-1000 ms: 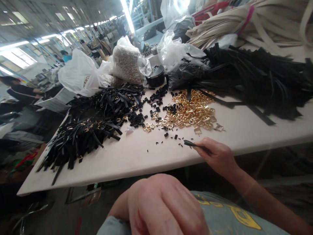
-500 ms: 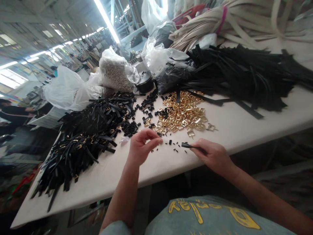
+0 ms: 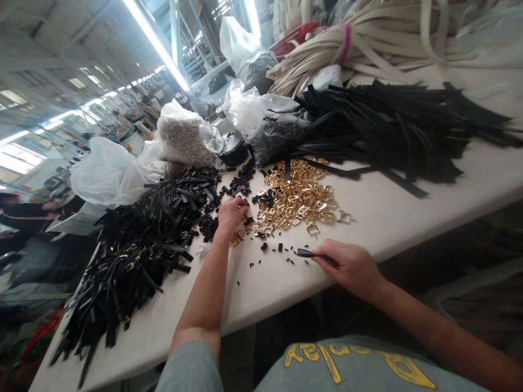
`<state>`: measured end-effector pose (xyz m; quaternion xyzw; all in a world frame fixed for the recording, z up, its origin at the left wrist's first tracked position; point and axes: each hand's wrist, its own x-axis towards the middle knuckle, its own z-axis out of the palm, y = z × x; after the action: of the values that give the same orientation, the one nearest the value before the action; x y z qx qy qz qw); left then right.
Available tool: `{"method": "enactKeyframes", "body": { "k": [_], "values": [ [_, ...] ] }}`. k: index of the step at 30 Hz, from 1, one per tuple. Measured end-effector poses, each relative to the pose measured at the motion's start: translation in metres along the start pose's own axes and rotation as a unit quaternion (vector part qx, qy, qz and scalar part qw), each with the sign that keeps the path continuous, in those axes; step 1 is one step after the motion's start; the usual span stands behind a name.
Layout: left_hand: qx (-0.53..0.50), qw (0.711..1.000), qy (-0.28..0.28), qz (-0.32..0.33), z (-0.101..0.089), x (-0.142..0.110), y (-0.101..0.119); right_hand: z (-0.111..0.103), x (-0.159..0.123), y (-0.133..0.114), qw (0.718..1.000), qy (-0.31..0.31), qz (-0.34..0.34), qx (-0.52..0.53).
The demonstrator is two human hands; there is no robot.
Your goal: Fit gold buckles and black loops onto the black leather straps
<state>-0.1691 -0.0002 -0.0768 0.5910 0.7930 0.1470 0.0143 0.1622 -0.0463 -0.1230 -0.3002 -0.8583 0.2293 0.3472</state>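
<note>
My right hand (image 3: 347,267) grips a folded black strap (image 3: 305,253) just above the table's front part, its flat end pointing left. Farther in, my left hand (image 3: 232,216) reaches among small black loops (image 3: 246,173), fingers pinched together; whatever they hold is too small to make out. Beside that hand on the right lies a heap of gold buckles (image 3: 304,198). Between the two hands, a round black loop (image 3: 264,246) and several tiny black bits are scattered on the table.
To the left spreads a large pile of black straps with buckles (image 3: 134,245). Long black strips (image 3: 388,130) lie at the right, beige strips (image 3: 310,54) behind them. Plastic bags (image 3: 182,133) and a round black tin (image 3: 232,148) stand at the back. The table (image 3: 281,288) has a near edge.
My left hand has moved away from the strap, forward and left to the small black loops. A black loop now shows where its fingertips were. My right hand still holds the strap.
</note>
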Motion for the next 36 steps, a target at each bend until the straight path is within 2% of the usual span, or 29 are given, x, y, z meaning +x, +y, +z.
{"method": "enactKeyframes", "body": {
  "k": [4, 8, 10, 12, 13, 14, 16, 18, 19, 21, 23, 26, 32, 36],
  "values": [
    [0.084, 0.996, -0.021, 0.012, 0.003, 0.016, 0.009, 0.001, -0.002, 0.001, 1.0, -0.012, 0.012, -0.001],
    [0.092, 0.995, -0.032, 0.004, 0.002, 0.022, 0.011, 0.0, -0.001, 0.0, 0.999, -0.016, 0.028, 0.021],
    [0.023, 1.0, -0.013, -0.017, 0.0, 0.015, 0.012, -0.002, 0.0, -0.002, 0.999, -0.014, 0.035, 0.037],
    [-0.148, 0.987, -0.002, -0.059, -0.003, -0.002, 0.017, -0.003, 0.0, -0.003, 0.997, -0.01, 0.046, 0.055],
    [-0.264, 0.961, -0.007, -0.086, -0.004, -0.014, 0.021, -0.004, 0.001, -0.004, 0.996, -0.007, 0.051, 0.066],
    [-0.385, 0.916, -0.017, -0.112, -0.006, -0.029, 0.027, -0.005, 0.001, -0.005, 0.995, -0.003, 0.056, 0.078],
    [-0.583, 0.796, -0.043, -0.156, -0.007, -0.063, 0.041, -0.007, 0.0, -0.009, 0.994, 0.01, 0.058, 0.096],
    [-0.689, 0.698, -0.063, -0.187, -0.008, -0.098, 0.057, -0.01, 0.001, -0.015, 0.993, 0.025, 0.047, 0.102],
    [-0.717, 0.664, -0.075, -0.198, -0.009, -0.114, 0.064, -0.012, 0.002, -0.019, 0.994, 0.033, 0.038, 0.101],
    [-0.75, 0.62, -0.095, -0.213, -0.008, -0.138, 0.078, -0.016, 0.005, -0.029, 0.994, 0.046, 0.016, 0.094],
    [-0.769, 0.591, -0.107, -0.219, -0.005, -0.154, 0.087, -0.02, 0.007, -0.039, 0.995, 0.052, -0.009, 0.086],
    [-0.784, 0.566, -0.11, -0.23, 0.0, -0.163, 0.095, -0.022, 0.007, -0.053, 0.996, 0.038, -0.045, 0.073],
    [-0.805, 0.533, -0.106, -0.238, 0.003, -0.171, 0.103, -0.021, 0.005, -0.059, 0.998, 0.031, -0.06, 0.011],
    [-0.814, 0.524, -0.101, -0.23, 0.002, -0.178, 0.105, -0.022, 0.004, -0.059, 0.997, 0.043, -0.054, -0.015]
  ]
}}
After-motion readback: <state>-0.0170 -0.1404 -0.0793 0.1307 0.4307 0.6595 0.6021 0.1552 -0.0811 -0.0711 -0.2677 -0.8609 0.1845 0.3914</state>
